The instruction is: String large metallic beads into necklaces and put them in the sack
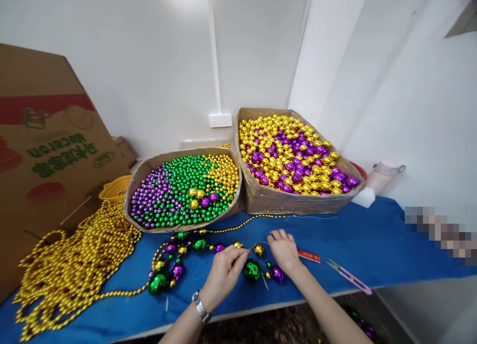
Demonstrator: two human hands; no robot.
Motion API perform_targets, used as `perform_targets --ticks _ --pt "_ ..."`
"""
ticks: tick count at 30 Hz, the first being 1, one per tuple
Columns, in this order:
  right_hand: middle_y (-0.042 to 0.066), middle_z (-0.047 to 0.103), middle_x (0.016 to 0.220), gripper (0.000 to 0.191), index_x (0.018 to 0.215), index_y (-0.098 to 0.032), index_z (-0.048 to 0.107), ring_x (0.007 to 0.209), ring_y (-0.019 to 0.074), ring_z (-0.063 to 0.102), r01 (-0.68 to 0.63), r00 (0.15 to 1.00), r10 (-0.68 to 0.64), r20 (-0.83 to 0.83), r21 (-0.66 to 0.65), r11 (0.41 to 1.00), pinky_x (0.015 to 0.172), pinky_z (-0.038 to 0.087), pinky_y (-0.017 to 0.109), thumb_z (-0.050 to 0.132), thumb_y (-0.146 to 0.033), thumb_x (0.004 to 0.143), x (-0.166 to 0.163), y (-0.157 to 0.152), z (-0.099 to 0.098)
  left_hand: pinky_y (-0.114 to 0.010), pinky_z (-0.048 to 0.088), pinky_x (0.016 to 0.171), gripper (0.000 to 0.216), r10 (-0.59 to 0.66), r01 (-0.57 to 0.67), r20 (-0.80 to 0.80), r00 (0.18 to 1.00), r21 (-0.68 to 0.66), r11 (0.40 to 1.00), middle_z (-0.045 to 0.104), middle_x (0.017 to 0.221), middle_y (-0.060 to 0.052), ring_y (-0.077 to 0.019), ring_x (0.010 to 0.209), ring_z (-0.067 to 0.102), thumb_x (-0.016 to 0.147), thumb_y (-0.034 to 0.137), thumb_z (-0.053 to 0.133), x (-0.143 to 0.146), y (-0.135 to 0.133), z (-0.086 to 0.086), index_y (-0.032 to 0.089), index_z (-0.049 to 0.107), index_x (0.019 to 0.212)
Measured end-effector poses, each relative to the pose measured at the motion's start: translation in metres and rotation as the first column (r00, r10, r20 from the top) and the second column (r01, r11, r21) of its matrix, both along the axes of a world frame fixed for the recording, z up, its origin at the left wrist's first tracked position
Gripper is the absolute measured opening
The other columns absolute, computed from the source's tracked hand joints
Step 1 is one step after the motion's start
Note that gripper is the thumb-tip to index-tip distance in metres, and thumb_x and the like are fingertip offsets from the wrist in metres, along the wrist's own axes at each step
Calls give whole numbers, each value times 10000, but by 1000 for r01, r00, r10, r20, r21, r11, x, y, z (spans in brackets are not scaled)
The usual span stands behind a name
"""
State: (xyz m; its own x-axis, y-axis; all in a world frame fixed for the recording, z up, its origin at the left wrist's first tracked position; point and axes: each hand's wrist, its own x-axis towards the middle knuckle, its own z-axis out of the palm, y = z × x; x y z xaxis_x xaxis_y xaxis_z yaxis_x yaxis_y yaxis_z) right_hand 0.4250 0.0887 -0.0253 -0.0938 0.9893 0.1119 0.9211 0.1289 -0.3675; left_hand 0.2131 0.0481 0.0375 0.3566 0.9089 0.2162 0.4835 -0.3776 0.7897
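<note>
My left hand (pixel 224 273), with a metal watch on the wrist, is pinched shut on a bead strand near a gold bead (pixel 238 244). Just to the right, my right hand (pixel 283 249) has its fingers curled over the strand beside another gold bead (pixel 258 249). Below and between the hands lie a large green ball (pixel 252 270) and a purple ball (pixel 278 273). The half-strung necklace of green, purple and gold balls (pixel 175 264) trails off to the left on the blue table (pixel 372 239).
A box of small green, purple and gold beads (pixel 141 177) and a box of larger gold and purple balls (pixel 261 197) stand behind the hands. Gold bead chains (pixel 74 264) are heaped at left by a cardboard box (pixel 44 150). Pink snips (pixel 348 276) and a red packet (pixel 308 256) lie at right.
</note>
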Motion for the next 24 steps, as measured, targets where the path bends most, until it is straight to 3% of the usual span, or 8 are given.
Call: perform_targets --ticks 5,8,12,16,18,21,24 --pt "39 657 809 275 809 -202 596 767 171 586 -15 949 15 -314 3 1000 719 425 285 387 -357 895 10 -2 27 -235 426 618 313 38 -30 92 995 -86 996 667 736 -35 -158 670 595 895 370 433 -3 -1 -2 197 676 990" --pt "22 657 824 351 915 -201 525 632 128 587 -32 857 30 -515 5 999 608 452 244 288 -460 925 12 -7 49 -230 417 576 319 89 -64 155 984 -162 985 655 677 -23 -152 620 583 888 387 435 -2 -2 -4 184 632 1036" --pt "21 629 784 336 923 -203 418 553 102 565 -64 729 56 -682 14 998 533 459 220 199 -456 955 0 -20 72 -219 397 541 300 127 -49 294 948 -257 965 631 682 -20 -129 581 532 882 412 441 1 -3 -6 168 597 958" --pt "-41 510 610 259 906 -207 454 526 105 512 -113 680 105 -726 38 993 510 434 207 352 -444 931 -18 -42 83 -202 381 514 283 192 -22 448 873 -358 934 556 647 6 -99 548 478 851 422 500 0 -3 -3 152 582 843" --pt "-43 500 631 236 1026 -207 481 551 108 508 -134 709 145 -691 69 989 522 427 207 399 -403 922 -26 -52 84 -195 362 498 283 220 -21 482 848 -384 923 497 584 29 -93 529 450 839 419 524 0 -4 -2 144 588 844" --pt "-25 533 715 340 1256 -207 387 612 115 542 -168 769 204 -606 116 979 558 438 208 358 -330 940 -37 -64 80 -190 343 483 287 232 -23 495 837 -392 920 468 570 39 -85 517 428 836 413 533 0 -7 -3 136 596 867" --pt "-19 548 718 373 1313 -195 336 610 118 567 -147 805 209 -556 155 977 544 444 200 305 -288 953 -44 -70 71 -188 341 482 280 211 -16 482 850 -376 927 476 602 34 -82 525 430 836 404 538 1 -10 -7 136 608 878"
